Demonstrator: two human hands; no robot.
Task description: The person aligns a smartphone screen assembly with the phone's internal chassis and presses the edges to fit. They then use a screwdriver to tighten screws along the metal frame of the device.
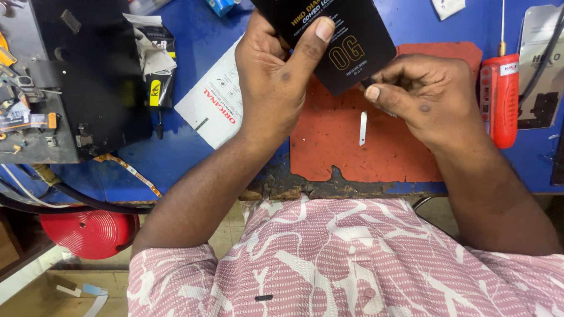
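My left hand (276,76) grips a flat black packet (352,41) with gold print, thumb pressed on its front face, held above the blue bench. My right hand (426,97) pinches the packet's lower corner with closed fingers. A thin white strip (363,128) hangs down from under my right thumb, over a worn red mat (352,152). What else the right fingers hold is hidden.
A white printed envelope (214,103) lies left of the mat. A red handheld tool (499,100) lies at the right. A black device with small parts (70,76) and a torn black pouch (155,58) sit at the left. A red round stool (88,232) stands below the bench edge.
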